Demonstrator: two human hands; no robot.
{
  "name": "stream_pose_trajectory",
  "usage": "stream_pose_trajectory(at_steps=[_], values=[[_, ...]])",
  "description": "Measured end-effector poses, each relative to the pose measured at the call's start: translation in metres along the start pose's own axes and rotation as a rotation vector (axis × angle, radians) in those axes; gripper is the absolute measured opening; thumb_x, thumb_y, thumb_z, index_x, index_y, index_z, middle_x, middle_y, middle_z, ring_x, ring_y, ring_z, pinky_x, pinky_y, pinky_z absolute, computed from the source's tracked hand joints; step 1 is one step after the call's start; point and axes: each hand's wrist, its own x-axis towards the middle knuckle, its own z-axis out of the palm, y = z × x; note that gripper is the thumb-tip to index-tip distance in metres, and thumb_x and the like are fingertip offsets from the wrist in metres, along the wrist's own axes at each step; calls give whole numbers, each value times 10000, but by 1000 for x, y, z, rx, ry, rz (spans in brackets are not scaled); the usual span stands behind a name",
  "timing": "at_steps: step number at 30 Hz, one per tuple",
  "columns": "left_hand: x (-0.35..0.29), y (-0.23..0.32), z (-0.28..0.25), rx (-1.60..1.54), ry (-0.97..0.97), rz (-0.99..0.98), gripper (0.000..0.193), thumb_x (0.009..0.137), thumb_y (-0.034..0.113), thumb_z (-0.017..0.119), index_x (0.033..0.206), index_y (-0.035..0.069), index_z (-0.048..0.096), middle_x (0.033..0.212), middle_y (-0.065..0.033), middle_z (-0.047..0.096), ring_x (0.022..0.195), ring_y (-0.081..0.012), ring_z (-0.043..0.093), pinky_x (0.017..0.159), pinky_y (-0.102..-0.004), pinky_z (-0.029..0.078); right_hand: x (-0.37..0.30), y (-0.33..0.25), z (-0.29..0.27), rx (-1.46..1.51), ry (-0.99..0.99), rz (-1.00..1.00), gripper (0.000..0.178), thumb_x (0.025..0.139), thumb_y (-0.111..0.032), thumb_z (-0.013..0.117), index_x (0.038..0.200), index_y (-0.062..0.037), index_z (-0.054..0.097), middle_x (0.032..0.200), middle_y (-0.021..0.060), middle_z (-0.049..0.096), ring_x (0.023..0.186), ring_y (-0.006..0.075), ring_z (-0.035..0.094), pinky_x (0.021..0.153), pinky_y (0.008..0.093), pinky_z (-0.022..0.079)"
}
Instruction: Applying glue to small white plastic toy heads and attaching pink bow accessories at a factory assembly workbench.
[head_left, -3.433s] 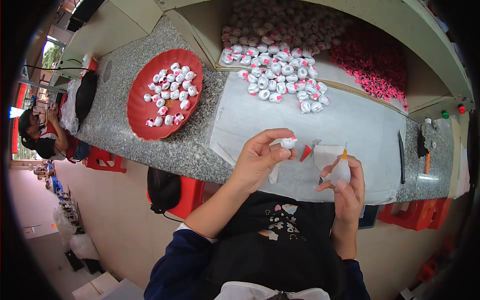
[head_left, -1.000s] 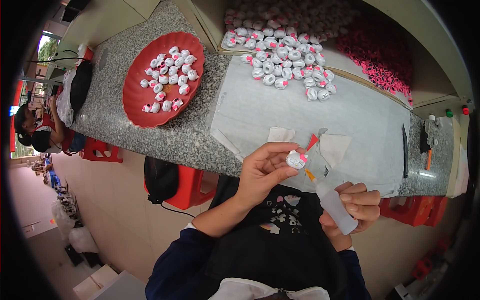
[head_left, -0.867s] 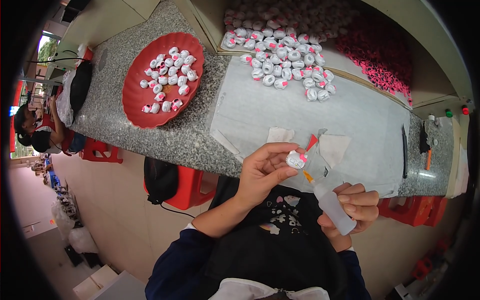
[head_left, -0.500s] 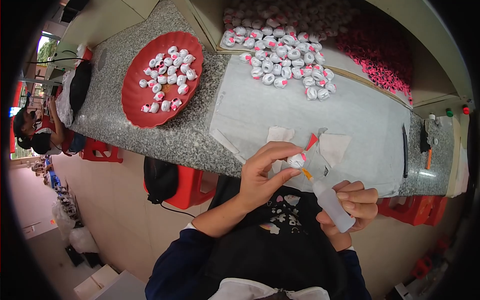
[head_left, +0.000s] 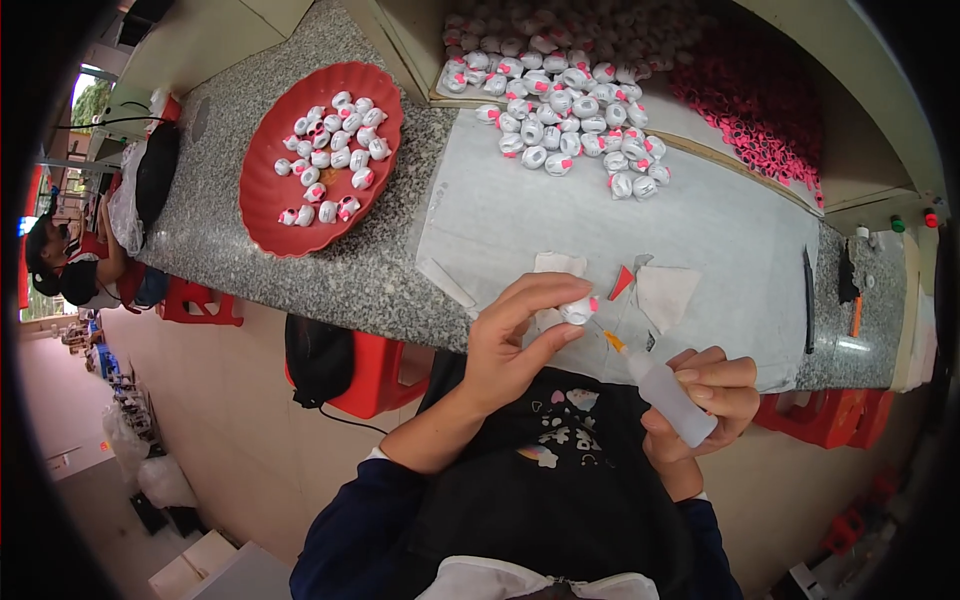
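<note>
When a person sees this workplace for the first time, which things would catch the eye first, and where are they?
Probably the red scalloped dish on the left, holding small white pieces. Next, the heap of white-and-pink pieces at the top centre, with a pile of pink parts to its right. Nearer the middle, the left hand holds one white piece, and the right hand an orange-tipped bottle.

Soft, even light covers the bench [head_left: 330, 300], with a small glare streak [head_left: 852, 346] toward three o'clock. The window [head_left: 92, 100] at ten is bright; the shelf [head_left: 862, 165] darkens around one. The bottle [head_left: 670, 395] shows little blur, distant machines [head_left: 125, 395] near half past eight look soft, and straight edges bend toward the blackened rim.
</note>
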Motion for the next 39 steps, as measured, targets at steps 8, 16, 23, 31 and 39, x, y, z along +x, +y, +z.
stream_pose_trajectory(at_steps=[8, 16, 23, 31, 39], values=[[3, 2, -41, -231, 320, -73, 368, 689, -85, 535, 1044, -40, 452, 1010, -142, 510, 889, -149, 504, 779, -239, 388, 52, 39, -42, -54, 123, 534, 266, 667, 0, 549, 864, -28, 374, 849, 82, 428, 674, 165, 514, 572, 271, 459], [-1, 3, -37, -193, 338, -70, 367, 691, -82, 544, 1044, -38, 451, 1003, -145, 514, 888, -142, 504, 776, -228, 386, 134, 164, -75, -1078, -32, 262, 186, 708, -112, 561, 826, -2, 468, 751, 122, 520, 713, 234, 550, 578, 323, 438], [-4, 6, -36, -155, 308, -88, 362, 709, -33, 548, 1054, -26, 442, 1010, -145, 503, 870, -159, 517, 768, -289, 429, 142, 169, -62, -1314, -99, 300, 210, 690, -201, 583, 795, -29, 526, 818, 168, 547, 721, 329, 528, 594, 384, 411], [-4, -3, -15, -268, 255, -150, 345, 708, -58, 538, 1038, -36, 441, 1011, -148, 506, 903, -179, 514, 789, -289, 422, 86, 53, -29, -291, -32, 524, 74, 699, -48, 566, 730, -7, 513, 683, 16, 509, 613, 73, 449, 563, 197, 370], [-5, -3, 1, -112, 116, -45, 324, 700, -88, 537, 1012, -48, 460, 1022, -155, 495, 949, -201, 493, 801, -289, 411, 14, 18, 12, 424, -70, 728, 127, 630, 52, 617, 696, -10, 528, 724, 72, 555, 678, 116, 517, 636, 221, 405]])
